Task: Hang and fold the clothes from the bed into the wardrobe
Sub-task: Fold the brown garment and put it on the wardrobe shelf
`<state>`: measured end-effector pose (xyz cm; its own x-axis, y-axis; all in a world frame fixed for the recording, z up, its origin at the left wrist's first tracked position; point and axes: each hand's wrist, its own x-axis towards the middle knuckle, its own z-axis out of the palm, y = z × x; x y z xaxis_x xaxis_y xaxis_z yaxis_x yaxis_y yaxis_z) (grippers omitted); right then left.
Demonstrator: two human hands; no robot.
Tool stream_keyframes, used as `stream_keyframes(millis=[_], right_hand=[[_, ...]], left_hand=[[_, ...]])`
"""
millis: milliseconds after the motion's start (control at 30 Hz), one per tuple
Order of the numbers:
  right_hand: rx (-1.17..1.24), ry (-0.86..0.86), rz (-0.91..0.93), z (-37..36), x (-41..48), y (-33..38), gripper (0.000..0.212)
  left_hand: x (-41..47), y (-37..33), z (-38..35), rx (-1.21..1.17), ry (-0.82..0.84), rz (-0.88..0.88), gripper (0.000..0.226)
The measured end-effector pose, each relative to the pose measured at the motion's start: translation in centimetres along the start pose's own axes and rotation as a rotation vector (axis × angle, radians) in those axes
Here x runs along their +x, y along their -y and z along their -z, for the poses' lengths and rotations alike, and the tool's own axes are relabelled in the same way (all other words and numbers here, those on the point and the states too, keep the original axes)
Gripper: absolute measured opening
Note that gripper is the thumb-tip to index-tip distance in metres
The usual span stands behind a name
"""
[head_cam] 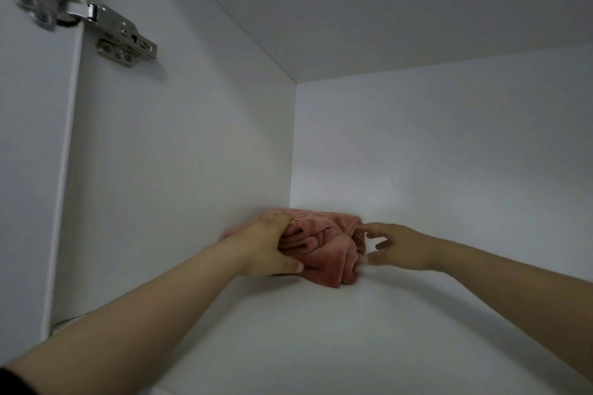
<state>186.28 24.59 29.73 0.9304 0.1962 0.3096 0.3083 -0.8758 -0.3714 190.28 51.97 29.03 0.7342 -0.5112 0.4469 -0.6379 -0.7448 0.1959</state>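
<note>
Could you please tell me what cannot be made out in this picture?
Head view:
- pink garment: its type; bunched, left end covered by the left hand.
- right hand: whether its fingers touch the garment; blurred.
- hinge: its door-side half, motion-blurred.

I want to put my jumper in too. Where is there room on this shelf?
The shelf is bare right of the pink cloth along the back wall, and across its front. The back-left corner is crowded: left hand grips the cloth, right hand touches it.
</note>
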Motion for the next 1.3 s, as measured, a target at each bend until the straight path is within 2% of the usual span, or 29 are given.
stream_keyframes(millis=[167, 300, 400, 467, 567, 667, 833, 933, 967, 1033, 1100, 1300], right_hand=[[0.042, -0.074, -0.143, 0.9, -6.6, 4.5, 0.060], [0.153, -0.160, -0.161, 0.2, -13.3, 9.2, 0.060], [0.197, -0.331, -0.158, -2.0, -19.6, 12.4, 0.064], [0.233, -0.499, -0.151, -3.6, -23.7, 14.1, 0.053], [0.290, -0.789, -0.171, -5.6, -29.6, 16.2, 0.026], [0.307, -0.986, -0.252, -7.4, -35.1, 18.0, 0.021], [0.381, -1.107, -0.481, -11.0, -44.9, 19.5, 0.018], [0.410, -1.186, -0.565, -13.4, -50.8, 20.7, 0.031], [0.403, -1.197, -0.592, -13.8, -52.7, 21.1, 0.029], [0.368, -1.222, -0.638, -13.8, -56.5, 21.6, 0.021], [0.316, -1.264, -0.674, -12.8, -60.3, 22.2, 0.021], [0.163, -1.430, -0.754, -10.4, -70.1, 24.4, 0.024]], left_hand=[[-4.7, -1.7, 1.2, -0.184, -0.063, -0.048, 0.075], [-9.8, -4.2, 2.2, -0.400, -0.133, -0.104, 0.065], [-14.8, -6.7, 1.9, -0.685, -0.202, -0.178, 0.046], [-18.5, -8.7, 1.4, -0.890, -0.214, -0.217, 0.036], [-23.2, -11.5, 0.2, -1.104, -0.145, -0.245, 0.033], [-26.4, -14.0, -0.9, -1.215, -0.083, -0.253, 0.033], [-31.3, -20.1, -3.5, -1.348, 0.081, -0.270, 0.029], [-34.8, -24.9, -5.7, -1.389, 0.200, -0.282, 0.028], [-36.2, -26.6, -6.3, -1.412, 0.262, -0.289, 0.028], [-38.5, -29.8, -7.2, -1.476, 0.382, -0.313, 0.028], [-40.4, -32.9, -7.6, -1.522, 0.475, -0.339, 0.029], [-45.4, -41.6, -8.8, -1.632, 0.640, -0.418, 0.026]])
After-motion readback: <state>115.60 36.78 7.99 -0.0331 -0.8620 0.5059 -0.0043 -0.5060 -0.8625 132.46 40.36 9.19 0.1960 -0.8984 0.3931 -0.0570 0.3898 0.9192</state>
